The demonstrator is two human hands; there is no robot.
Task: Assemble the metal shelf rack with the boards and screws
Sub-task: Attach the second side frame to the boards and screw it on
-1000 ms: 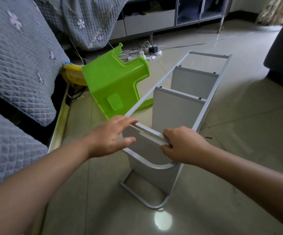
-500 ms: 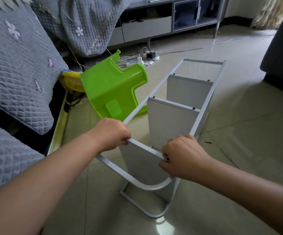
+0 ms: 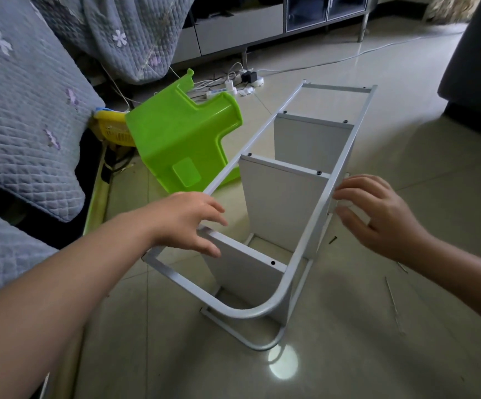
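Observation:
The grey metal shelf rack [image 3: 311, 223] lies on its side on the tiled floor, with its upper side frame on top. Three white boards stand between the frames: a near board [image 3: 245, 269], a middle board [image 3: 282, 203] and a far board [image 3: 311, 142]. Dark screw heads show along the boards' top edges. My left hand [image 3: 187, 220] hovers with fingers spread over the near board's left end and the frame's left rail. My right hand [image 3: 377, 217] is open beside the right rail, fingertips close to it. A loose dark screw [image 3: 332, 240] lies on the floor by the right rail.
A green plastic stool [image 3: 184, 142] lies tipped over just left of the rack. A quilt-covered sofa [image 3: 23, 116] fills the left side. A power strip with cables [image 3: 233, 84] lies beyond the stool. A thin metal rod [image 3: 393, 303] lies on the floor at the right.
Both hands have let go of the near board and opened. The right hand moved out to the right rail. The rack's near end now sits lower and closer in view.

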